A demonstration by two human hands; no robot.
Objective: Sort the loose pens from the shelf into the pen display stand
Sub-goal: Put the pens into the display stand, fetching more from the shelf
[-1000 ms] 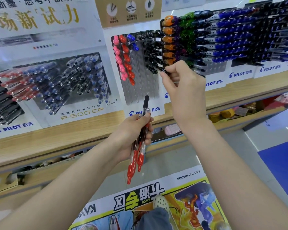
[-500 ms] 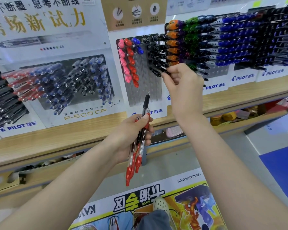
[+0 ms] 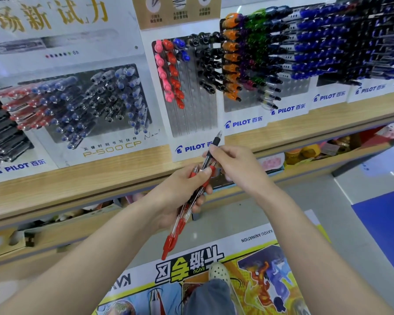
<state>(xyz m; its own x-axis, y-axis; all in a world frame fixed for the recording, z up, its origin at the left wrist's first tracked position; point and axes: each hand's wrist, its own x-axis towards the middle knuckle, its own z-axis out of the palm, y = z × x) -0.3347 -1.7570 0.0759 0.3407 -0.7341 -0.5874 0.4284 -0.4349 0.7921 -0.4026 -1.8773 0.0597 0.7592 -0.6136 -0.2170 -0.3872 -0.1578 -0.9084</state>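
Observation:
My left hand (image 3: 180, 198) grips a bundle of loose pens in front of the shelf edge: red pens (image 3: 175, 228) point down and left. A black pen (image 3: 210, 151) sticks up out of the bundle, and my right hand (image 3: 234, 167) pinches its upper part. Behind and above stands the pen display stand (image 3: 191, 114), a grey slotted panel with columns of pink, red, blue and black pens in its upper half. Its lower slots show bare.
More racks of pens flank the stand: red, blue and black ones (image 3: 73, 105) at left, orange, green, blue and black ones (image 3: 305, 46) at right. The wooden shelf ledge (image 3: 77, 187) runs below. A lower shelf holds small goods (image 3: 316, 151). Floor poster (image 3: 214, 280) underfoot.
My right hand has come down from the black pens on the stand to the bundle and now pinches the black pen. The left hand has stayed with its pens.

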